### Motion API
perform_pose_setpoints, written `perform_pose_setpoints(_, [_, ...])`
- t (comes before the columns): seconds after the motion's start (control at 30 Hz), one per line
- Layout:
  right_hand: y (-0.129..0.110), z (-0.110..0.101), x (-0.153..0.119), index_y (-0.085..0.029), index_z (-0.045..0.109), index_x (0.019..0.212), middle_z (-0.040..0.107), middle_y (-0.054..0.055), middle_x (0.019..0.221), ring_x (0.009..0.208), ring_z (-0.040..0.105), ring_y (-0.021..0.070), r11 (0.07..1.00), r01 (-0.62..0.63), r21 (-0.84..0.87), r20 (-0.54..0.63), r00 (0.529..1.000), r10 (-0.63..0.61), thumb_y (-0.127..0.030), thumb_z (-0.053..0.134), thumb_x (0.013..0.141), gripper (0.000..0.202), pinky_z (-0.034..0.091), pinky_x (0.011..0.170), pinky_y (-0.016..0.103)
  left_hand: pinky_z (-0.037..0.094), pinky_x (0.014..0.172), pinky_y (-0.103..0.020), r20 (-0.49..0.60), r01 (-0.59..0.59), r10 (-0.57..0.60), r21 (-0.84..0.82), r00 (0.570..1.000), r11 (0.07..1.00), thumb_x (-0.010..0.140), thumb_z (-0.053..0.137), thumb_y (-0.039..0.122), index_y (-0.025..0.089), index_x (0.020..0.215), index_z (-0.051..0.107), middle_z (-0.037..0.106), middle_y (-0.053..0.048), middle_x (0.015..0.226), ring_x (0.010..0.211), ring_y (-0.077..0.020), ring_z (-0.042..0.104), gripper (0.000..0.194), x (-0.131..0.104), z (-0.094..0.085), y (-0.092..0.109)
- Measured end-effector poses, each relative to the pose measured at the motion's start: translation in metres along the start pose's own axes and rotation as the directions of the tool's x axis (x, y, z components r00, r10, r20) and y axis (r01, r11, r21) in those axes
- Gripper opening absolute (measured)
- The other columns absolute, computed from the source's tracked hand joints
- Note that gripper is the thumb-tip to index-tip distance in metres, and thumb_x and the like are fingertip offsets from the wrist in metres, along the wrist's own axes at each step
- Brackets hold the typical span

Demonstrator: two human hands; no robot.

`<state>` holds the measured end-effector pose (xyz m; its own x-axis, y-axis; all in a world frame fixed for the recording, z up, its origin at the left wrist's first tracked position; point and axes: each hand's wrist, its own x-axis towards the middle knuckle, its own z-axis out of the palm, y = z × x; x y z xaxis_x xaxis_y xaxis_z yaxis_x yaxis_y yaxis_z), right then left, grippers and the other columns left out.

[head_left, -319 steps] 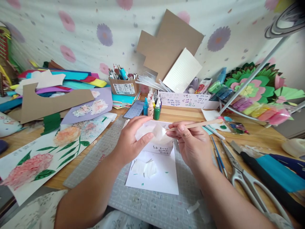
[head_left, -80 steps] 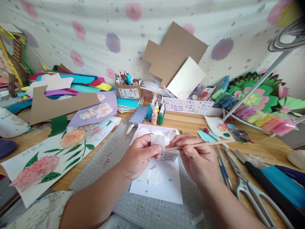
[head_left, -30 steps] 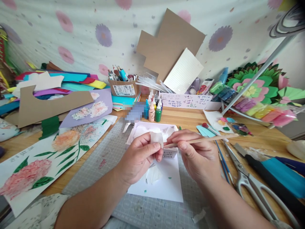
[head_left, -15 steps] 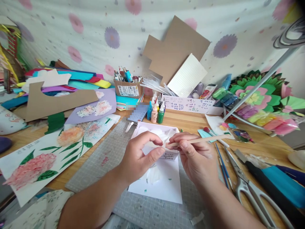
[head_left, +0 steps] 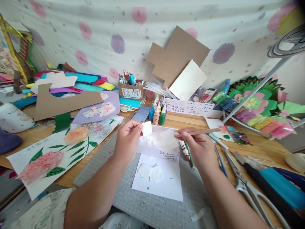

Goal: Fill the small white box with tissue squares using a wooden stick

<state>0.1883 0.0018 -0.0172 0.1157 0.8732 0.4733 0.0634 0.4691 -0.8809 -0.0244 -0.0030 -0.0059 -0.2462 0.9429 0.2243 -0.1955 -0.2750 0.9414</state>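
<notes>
Between its thumb and fingers, my left hand (head_left: pixel 127 141) pinches a small white paper piece (head_left: pixel 147 128), held up over the left side of a shallow white box (head_left: pixel 152 150). My right hand (head_left: pixel 200 146) is closed round a thin wooden stick (head_left: pixel 206 131), which lies nearly level with its left tip near the box's right edge. Thin white paper pieces lie inside the box. In front of it, a white sheet (head_left: pixel 157 192) carries a few crumpled white scraps (head_left: pixel 156 175) and small green marks.
Under the sheet is a grey cutting mat (head_left: pixel 128 197). Pens (head_left: pixel 185 151) lie right of the box; scissors (head_left: pixel 243 184) and thin brushes (head_left: pixel 221 162) are farther right. Paint bottles (head_left: pixel 162 115) and a phone (head_left: pixel 140 115) stand or lie behind. A flower picture (head_left: pixel 78 156) lies left.
My hands have moved apart: the left went left with the white paper piece, now plainly visible, and the right keeps the stick. The view has shifted slightly, and pens beside the box now show.
</notes>
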Motion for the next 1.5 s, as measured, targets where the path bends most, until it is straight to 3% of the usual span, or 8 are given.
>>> perform_pose_setpoints(0.13, [-0.002,0.003,-0.002,-0.025,0.075,0.068,0.076,0.006,0.076,0.095,0.069,0.0266,0.943,0.227,-0.242,0.182,0.966,-0.185,-0.029,0.073,0.080,0.013,0.055,0.083,0.045,0.038,0.059,-0.023,0.095,0.019,-0.027,0.081,0.995,0.996,0.080,0.064,0.026,0.018,0.067,0.059,0.057,0.003,0.064,0.061,-0.0121,0.050,0.016,-0.007,0.005,0.003])
perform_pose_setpoints(0.3, [-0.011,0.001,-0.010,-0.030,0.077,0.081,0.076,0.005,0.094,0.111,0.066,0.0261,0.991,0.099,0.095,0.181,0.977,-0.115,-0.030,0.067,0.087,0.011,0.055,0.089,0.046,0.036,0.055,-0.024,0.356,-0.102,-0.038,0.365,0.934,0.925,0.080,0.061,0.021,0.018,0.066,0.059,0.056,0.002,0.060,0.056,-0.0122,0.048,0.015,-0.021,0.014,0.011])
perform_pose_setpoints(0.47, [-0.011,-0.001,-0.013,-0.029,0.080,0.086,0.078,0.007,0.090,0.097,0.070,0.0246,0.994,0.112,-0.015,0.365,0.926,-0.099,-0.025,0.069,0.085,0.011,0.055,0.086,0.042,0.038,0.062,-0.025,0.512,-0.307,0.042,0.446,0.858,0.841,0.084,0.056,0.017,0.018,0.066,0.056,0.059,0.000,0.065,0.061,-0.0128,0.051,0.017,-0.028,0.016,0.011])
perform_pose_setpoints(0.57, [-0.008,0.004,-0.016,-0.029,0.079,0.081,0.078,0.005,0.091,0.091,0.071,0.0223,0.993,0.045,0.105,0.225,0.972,-0.068,-0.023,0.072,0.082,0.009,0.055,0.082,0.039,0.040,0.065,-0.026,0.485,-0.191,-0.004,0.350,0.874,0.917,0.087,0.059,0.027,0.019,0.082,0.057,0.059,0.000,0.073,0.067,-0.0137,0.053,0.009,-0.028,0.015,0.004])
perform_pose_setpoints(0.73, [-0.008,0.024,-0.025,-0.027,0.078,0.076,0.077,0.002,0.083,0.083,0.070,0.0170,0.919,-0.071,0.389,-0.017,0.996,0.085,-0.030,0.076,0.078,0.004,0.055,0.081,0.031,0.043,0.069,-0.026,0.479,0.152,-0.165,0.068,0.862,0.986,0.072,0.079,0.039,0.021,0.107,0.052,0.062,-0.003,0.092,0.081,-0.0169,0.058,0.048,-0.031,0.023,-0.003])
perform_pose_setpoints(1.03, [-0.015,0.026,-0.023,-0.025,0.078,0.077,0.075,0.002,0.084,0.085,0.070,0.0168,0.889,-0.063,0.454,0.004,0.998,0.068,-0.029,0.074,0.081,0.007,0.055,0.080,0.032,0.035,0.060,-0.022,0.417,0.134,-0.107,-0.036,0.903,0.990,0.084,0.070,0.032,0.016,0.079,0.067,0.052,0.004,0.066,0.061,-0.0087,0.043,0.017,-0.028,0.021,-0.006])
perform_pose_setpoints(1.23, [-0.020,0.015,-0.017,-0.025,0.078,0.082,0.075,0.002,0.082,0.084,0.071,0.0186,0.893,0.000,0.451,0.064,0.997,-0.032,-0.027,0.072,0.083,0.006,0.056,0.082,0.036,0.040,0.067,-0.024,0.494,0.118,-0.100,-0.005,0.864,0.993,0.084,0.068,0.027,0.016,0.077,0.070,0.059,0.001,0.072,0.069,-0.0111,0.051,0.013,-0.028,0.016,0.002])
perform_pose_setpoints(1.5, [-0.020,0.013,-0.023,-0.027,0.077,0.095,0.077,0.001,0.091,0.093,0.068,0.0175,0.900,0.074,0.429,0.170,0.972,-0.161,-0.020,0.068,0.087,0.014,0.055,0.086,0.035,0.041,0.058,-0.022,0.557,0.367,-0.247,-0.114,0.793,0.923,0.080,0.071,0.025,0.014,0.066,0.068,0.060,0.001,0.060,0.057,-0.0092,0.053,0.017,-0.032,0.020,0.010])
